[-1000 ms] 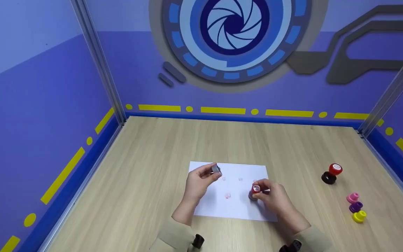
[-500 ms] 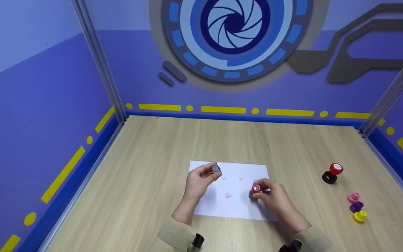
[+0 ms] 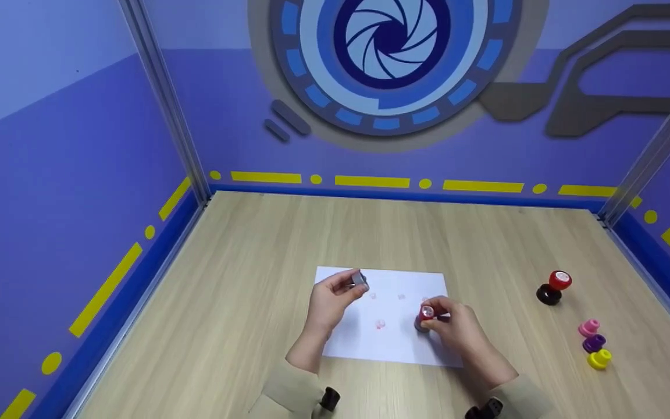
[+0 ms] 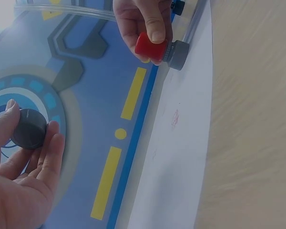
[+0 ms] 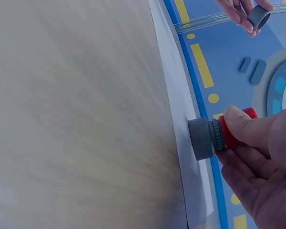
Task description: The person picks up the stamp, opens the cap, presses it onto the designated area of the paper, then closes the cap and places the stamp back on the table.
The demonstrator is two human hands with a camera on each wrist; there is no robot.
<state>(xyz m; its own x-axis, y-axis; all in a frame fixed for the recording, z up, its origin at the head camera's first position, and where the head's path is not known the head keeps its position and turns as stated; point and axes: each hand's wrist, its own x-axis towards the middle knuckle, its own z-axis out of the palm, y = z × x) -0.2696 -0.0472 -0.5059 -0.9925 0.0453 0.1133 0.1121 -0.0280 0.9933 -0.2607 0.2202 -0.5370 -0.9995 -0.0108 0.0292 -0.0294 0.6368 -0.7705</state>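
Note:
My left hand [image 3: 329,305] holds a small round grey cap [image 4: 30,129] between thumb and fingers, raised above the left part of a white sheet of paper [image 3: 381,351]. In the right wrist view the hollow side of the cap shows. With thumb and fingers, my right hand [image 3: 458,329] grips the red handle of a stamp [image 5: 233,129]. Its grey base [image 5: 201,138] faces down at the right part of the paper and seems to touch it. Several faint red stamp marks [image 3: 380,324] show on the sheet; the print face is hidden.
To the right on the wooden table [image 3: 253,279] stands another red stamp [image 3: 560,280] on a black base. Nearer lie small pink [image 3: 589,327], purple [image 3: 594,343] and yellow stamps [image 3: 600,359] in a row. Blue-purple panels [image 3: 67,192] wall the table at left, back and right.
Both hands hold nearly still with the cap and the stamp. Only the head view has shifted very slightly.

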